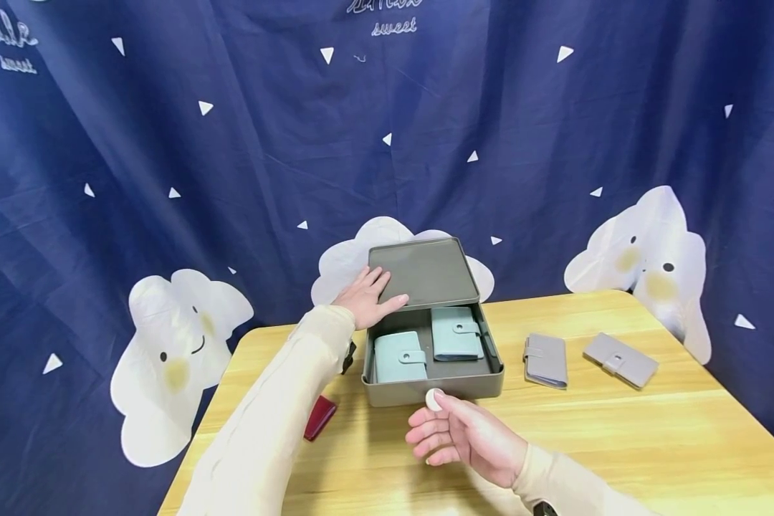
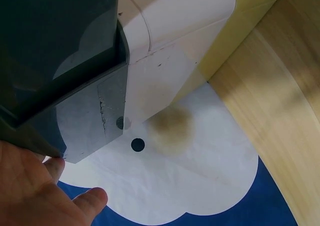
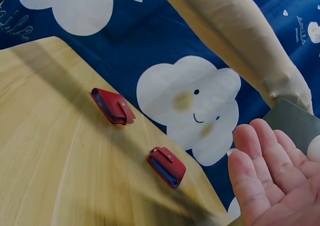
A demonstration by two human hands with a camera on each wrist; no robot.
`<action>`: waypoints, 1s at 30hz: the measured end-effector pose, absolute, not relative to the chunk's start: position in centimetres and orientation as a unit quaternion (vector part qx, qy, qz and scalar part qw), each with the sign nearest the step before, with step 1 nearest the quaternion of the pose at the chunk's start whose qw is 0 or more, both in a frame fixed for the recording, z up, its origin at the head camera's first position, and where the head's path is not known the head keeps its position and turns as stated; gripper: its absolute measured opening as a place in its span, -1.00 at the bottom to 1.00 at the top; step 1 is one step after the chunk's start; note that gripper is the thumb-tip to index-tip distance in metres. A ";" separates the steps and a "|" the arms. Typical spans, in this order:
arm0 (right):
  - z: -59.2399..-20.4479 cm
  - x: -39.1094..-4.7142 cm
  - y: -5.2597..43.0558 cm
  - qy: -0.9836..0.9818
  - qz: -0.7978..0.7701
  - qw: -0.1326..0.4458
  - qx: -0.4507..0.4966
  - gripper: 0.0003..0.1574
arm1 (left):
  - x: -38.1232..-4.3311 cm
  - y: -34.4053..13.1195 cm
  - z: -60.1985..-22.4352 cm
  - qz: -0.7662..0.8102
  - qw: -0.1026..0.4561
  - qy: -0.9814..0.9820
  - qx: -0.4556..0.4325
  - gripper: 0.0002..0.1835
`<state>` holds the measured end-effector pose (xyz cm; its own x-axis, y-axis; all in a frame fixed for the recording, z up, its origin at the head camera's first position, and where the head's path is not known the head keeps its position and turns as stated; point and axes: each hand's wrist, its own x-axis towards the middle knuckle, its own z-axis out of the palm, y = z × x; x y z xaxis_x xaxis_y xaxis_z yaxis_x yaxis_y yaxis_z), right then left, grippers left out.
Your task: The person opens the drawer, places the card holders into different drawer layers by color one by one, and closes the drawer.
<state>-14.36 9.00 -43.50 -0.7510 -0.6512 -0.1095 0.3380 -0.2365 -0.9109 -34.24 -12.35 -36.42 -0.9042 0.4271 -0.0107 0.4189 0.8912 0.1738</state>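
Observation:
A dark grey box (image 1: 393, 393) stands on the table with its lid (image 1: 426, 272) tilted back. Inside lie two light blue card holders, one at the front left (image 1: 396, 356) and one at the back right (image 1: 454, 335), each with a snap strap. My left hand (image 1: 365, 297) rests against the lid's left side, fingers spread and thumb stretched along its lower edge. In front of the box is my right hand (image 1: 467, 436), palm turned inward and fingers loosely bent. Its thumb tip is right at a round white knob (image 1: 433, 400) on the box front.
Two grey card holders (image 1: 546, 360) (image 1: 620, 360) lie on the table right of the box. A red card holder (image 1: 320, 418) lies to the left, partly behind my left sleeve; the right wrist view shows two red ones (image 3: 113, 106) (image 3: 167, 167). A blue curtain (image 1: 264, 179) hangs behind.

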 end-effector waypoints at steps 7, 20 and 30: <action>-43.6 -14.9 8.5 0.527 -0.775 0.319 -0.143 -0.35 | -34.0 -12.5 -36.2 0.083 0.030 0.973 0.214 -0.03; -43.8 -16.6 8.2 0.522 -0.783 0.311 -0.133 -0.31 | -34.3 -12.4 -36.3 0.089 0.031 0.972 0.213 -0.02; -43.7 -17.9 8.3 0.529 -0.786 0.293 -0.128 -0.33 | -33.9 -12.1 -35.9 0.085 0.037 0.974 0.209 -0.06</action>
